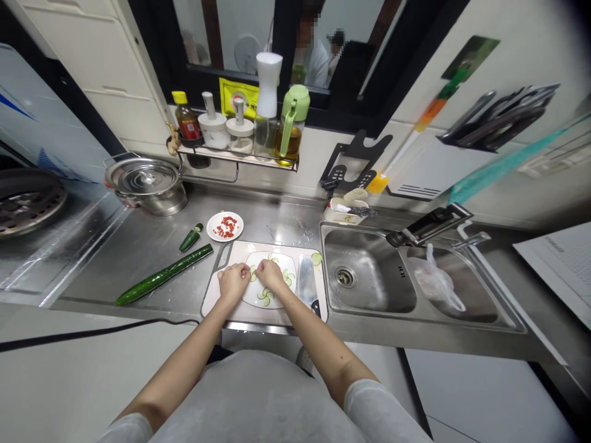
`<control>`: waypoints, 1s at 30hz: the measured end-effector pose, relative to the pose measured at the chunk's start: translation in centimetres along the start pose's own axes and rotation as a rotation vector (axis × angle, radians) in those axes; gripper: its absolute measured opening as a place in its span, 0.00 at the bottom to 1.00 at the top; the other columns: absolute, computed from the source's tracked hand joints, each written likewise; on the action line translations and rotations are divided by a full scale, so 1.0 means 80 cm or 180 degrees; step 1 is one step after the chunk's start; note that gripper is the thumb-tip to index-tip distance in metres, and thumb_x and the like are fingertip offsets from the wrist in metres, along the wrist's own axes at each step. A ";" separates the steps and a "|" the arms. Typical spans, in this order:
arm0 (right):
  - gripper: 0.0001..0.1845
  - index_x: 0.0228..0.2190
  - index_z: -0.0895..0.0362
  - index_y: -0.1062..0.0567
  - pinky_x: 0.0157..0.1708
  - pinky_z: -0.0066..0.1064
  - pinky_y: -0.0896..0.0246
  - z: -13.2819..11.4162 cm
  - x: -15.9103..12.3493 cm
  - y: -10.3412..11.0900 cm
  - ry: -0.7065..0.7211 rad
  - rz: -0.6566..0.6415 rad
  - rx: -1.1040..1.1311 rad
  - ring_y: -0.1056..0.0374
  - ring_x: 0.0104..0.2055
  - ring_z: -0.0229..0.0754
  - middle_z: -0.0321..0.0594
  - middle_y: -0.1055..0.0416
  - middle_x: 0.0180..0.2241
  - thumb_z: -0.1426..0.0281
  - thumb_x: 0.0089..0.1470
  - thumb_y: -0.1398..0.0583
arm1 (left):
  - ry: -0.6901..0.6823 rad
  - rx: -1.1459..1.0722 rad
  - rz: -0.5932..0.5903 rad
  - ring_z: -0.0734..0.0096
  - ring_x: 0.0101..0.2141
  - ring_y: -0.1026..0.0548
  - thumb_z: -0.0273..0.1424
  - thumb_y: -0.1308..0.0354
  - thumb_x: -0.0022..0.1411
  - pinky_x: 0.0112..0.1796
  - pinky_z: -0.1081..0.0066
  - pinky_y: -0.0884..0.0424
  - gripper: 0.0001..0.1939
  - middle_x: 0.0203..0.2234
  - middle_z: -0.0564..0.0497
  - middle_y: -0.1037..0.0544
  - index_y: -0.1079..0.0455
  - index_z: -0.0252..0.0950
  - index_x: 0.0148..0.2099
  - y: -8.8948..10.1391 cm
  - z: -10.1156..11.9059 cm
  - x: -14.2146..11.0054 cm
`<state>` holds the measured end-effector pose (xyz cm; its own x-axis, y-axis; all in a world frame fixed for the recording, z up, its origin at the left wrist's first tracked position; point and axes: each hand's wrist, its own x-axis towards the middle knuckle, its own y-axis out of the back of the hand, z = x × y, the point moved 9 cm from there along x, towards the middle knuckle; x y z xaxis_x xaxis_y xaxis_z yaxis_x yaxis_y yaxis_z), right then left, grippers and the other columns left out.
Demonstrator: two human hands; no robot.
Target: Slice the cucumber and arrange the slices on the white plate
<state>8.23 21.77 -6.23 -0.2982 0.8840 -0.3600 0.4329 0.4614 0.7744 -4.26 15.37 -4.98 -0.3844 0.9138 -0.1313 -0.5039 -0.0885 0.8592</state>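
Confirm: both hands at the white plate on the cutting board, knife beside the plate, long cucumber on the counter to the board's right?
Wrong side: in the head view, the long cucumber lies on the counter left of the cutting board. Rest holds: left hand and right hand at the white plate on the board, knife beside it.

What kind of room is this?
It looks like a kitchen. There's a sink, a pot with a lid, and cucumber slices on a plate.
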 end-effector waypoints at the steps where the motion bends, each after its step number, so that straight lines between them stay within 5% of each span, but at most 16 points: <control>1: 0.04 0.30 0.57 0.25 0.28 0.26 0.50 -0.001 -0.001 0.001 0.0010 -0.0006 -0.0038 0.34 0.33 0.38 0.40 0.25 0.33 0.73 0.51 0.41 | -0.0017 0.0023 0.0007 0.59 0.42 0.26 0.34 0.47 0.59 0.44 0.62 0.42 0.11 0.36 0.49 0.20 0.24 0.41 0.40 0.000 0.001 0.000; 17: 0.09 0.40 0.55 0.29 0.29 0.28 0.51 -0.003 -0.019 0.012 -0.0086 -0.0048 -0.0300 0.32 0.38 0.42 0.41 0.25 0.38 0.67 0.58 0.45 | -0.0262 0.0024 0.0368 0.60 0.43 0.28 0.35 0.48 0.61 0.45 0.63 0.38 0.12 0.40 0.49 0.23 0.24 0.43 0.42 0.009 -0.003 -0.008; 30: 0.09 0.29 0.55 0.29 0.27 0.26 0.51 0.065 -0.090 0.070 0.0120 0.0783 0.0908 0.39 0.26 0.38 0.33 0.34 0.22 0.66 0.53 0.46 | -0.0252 -0.0315 0.0337 0.59 0.45 0.27 0.34 0.46 0.59 0.47 0.64 0.35 0.11 0.41 0.48 0.23 0.24 0.42 0.40 0.027 -0.011 -0.012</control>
<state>17.22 18.36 -2.01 -0.1845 0.9701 -0.1578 0.7134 0.2426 0.6574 -5.65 13.92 -3.46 -0.3793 0.9253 0.0002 -0.5390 -0.2211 0.8127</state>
